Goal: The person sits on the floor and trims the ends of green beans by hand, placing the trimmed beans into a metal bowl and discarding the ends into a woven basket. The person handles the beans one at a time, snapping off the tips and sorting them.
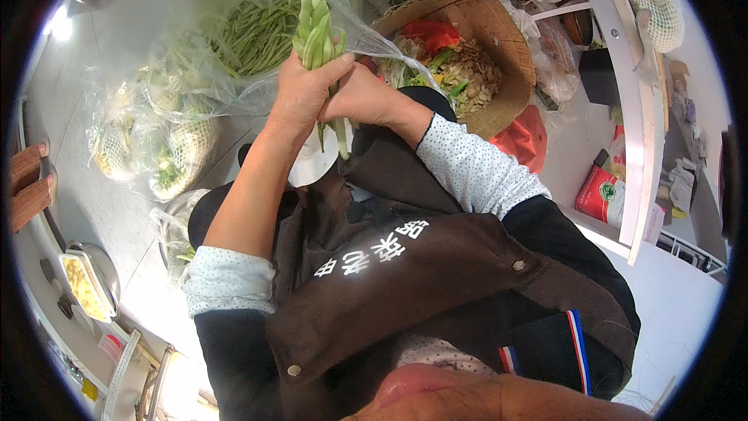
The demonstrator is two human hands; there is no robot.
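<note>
A bundle of flat green bean pods (314, 29) is held out in front of my apron, its tips pointing away from me. My left hand (295, 90) wraps around the bundle from the left, thumb across the pods. Crossing in from the right, my right hand (363, 96) grips the same bundle lower down, against the left hand. The stalk ends (340, 137) stick out below both hands, towards my lap. Just beyond, an opened clear plastic bag (245, 90) holds a heap of long thin green beans (257, 29).
A cardboard box (517, 64) with vegetable scraps stands ahead to the right, beside a red plastic bag (526, 140). Net-wrapped vegetables (193, 134) in clear bags lie on the tiled floor at left. A white shelf edge (637, 128) runs along the right; a tray of yellow food (86, 286) sits far left.
</note>
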